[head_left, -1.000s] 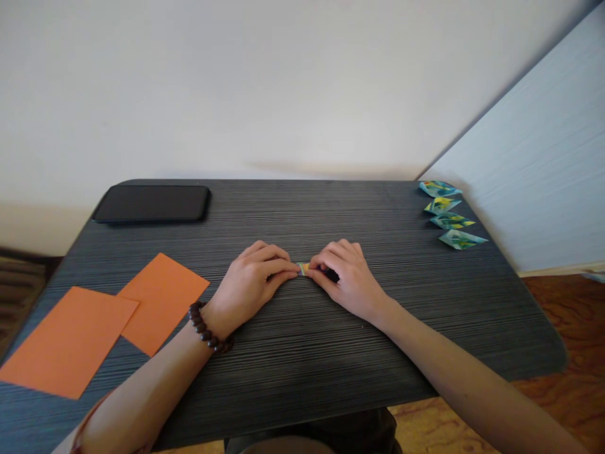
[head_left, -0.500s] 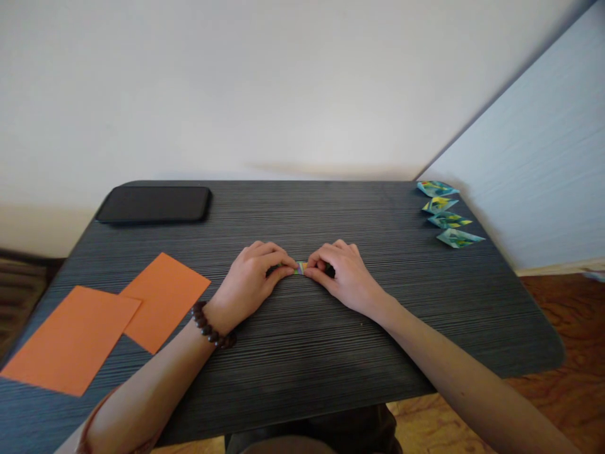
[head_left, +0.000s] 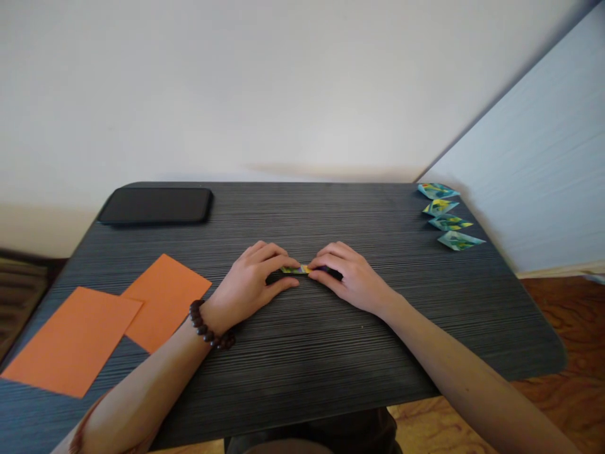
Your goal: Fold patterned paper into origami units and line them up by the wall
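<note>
A narrow folded strip of multicoloured patterned paper (head_left: 304, 269) lies at the middle of the table, between my two hands. My left hand (head_left: 255, 275) has its fingertips on the strip's left part, with its thumb spread away below the paper. On the right end, my right hand (head_left: 348, 275) is closed, thumb and fingers pinching the strip. Its fingers partly cover that end. A dark bead bracelet (head_left: 203, 325) circles my left wrist.
Two overlapping orange paper sheets (head_left: 73, 340) lie at the left, beside my left forearm. A black phone (head_left: 155, 205) rests at the back left. Several folded blue-green and yellow paper pieces (head_left: 459, 240) line the dark table's (head_left: 302, 372) right side. A wall stands behind.
My left thumb has moved down off the strip, away from the fingers. More of the strip shows between and under my hands. The right hand keeps its pinch.
</note>
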A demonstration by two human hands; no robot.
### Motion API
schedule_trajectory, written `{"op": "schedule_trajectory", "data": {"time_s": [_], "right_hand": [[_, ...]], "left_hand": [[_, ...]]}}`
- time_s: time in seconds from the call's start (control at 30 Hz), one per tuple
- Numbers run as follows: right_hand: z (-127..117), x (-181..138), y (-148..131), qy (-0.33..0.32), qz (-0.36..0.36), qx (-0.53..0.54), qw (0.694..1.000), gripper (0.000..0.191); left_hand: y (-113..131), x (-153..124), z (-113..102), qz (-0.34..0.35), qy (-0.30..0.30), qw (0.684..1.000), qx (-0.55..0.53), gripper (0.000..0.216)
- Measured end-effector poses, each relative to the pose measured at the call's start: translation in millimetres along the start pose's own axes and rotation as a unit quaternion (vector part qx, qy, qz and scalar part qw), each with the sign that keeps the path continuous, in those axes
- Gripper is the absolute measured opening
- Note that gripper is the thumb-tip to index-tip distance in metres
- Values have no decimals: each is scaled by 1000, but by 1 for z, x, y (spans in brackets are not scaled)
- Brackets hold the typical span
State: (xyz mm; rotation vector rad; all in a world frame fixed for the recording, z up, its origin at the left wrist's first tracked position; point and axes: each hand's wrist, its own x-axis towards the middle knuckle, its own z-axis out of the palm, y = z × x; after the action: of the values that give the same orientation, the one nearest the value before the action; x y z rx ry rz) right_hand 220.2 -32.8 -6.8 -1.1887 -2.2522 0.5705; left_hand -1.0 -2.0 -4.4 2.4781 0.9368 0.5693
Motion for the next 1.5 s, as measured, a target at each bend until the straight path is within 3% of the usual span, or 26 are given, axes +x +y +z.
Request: {"op": "schedule_trajectory", "data": {"time_s": [0.33, 0.63, 1.5], "right_hand": [[2, -1, -5, 49, -38, -15, 998, 19], [4, -1, -5, 92, -79, -24, 992, 11], [7, -3, -8, 74, -77, 5, 994, 9]], "left_hand": [[5, -1, 0, 19, 90, 994, -51, 12], [8, -1, 0, 44, 96, 992, -67, 11], [13, -1, 0, 41, 62, 992, -100, 10]]}}
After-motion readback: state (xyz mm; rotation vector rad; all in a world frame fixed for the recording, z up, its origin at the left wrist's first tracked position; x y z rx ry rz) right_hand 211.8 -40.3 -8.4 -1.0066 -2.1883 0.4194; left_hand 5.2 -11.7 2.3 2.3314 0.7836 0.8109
